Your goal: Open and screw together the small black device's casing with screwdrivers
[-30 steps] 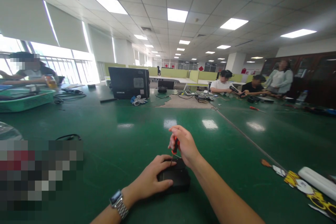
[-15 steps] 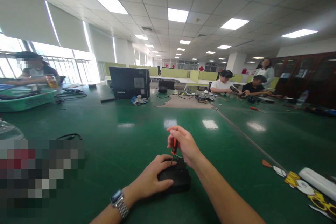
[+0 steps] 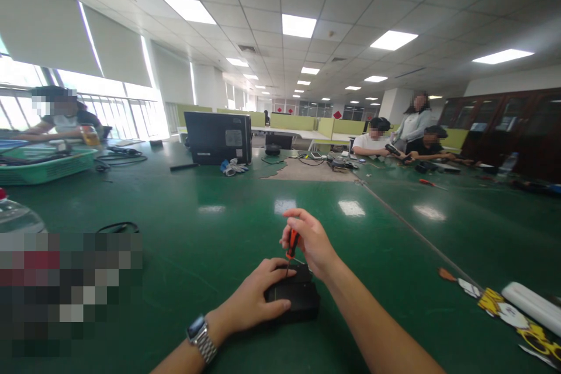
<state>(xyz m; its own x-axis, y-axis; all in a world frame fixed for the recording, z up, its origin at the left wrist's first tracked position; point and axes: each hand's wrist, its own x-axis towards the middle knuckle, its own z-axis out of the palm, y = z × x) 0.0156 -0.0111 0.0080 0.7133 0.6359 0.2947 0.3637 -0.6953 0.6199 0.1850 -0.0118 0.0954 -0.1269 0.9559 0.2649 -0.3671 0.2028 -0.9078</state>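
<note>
A small black box (image 3: 294,299), flat-topped and matte, lies on the green table (image 3: 210,234) just in front of the person, with a screwdriver (image 3: 291,247) with an orange-and-black handle standing nearly upright over its far edge. The left hand (image 3: 254,298), a metal watch (image 3: 201,339) at its wrist, lies pressed flat over the box's near-left side, while the right hand (image 3: 309,241) has its grip clenched round the screwdriver handle, directly above the box.
</note>
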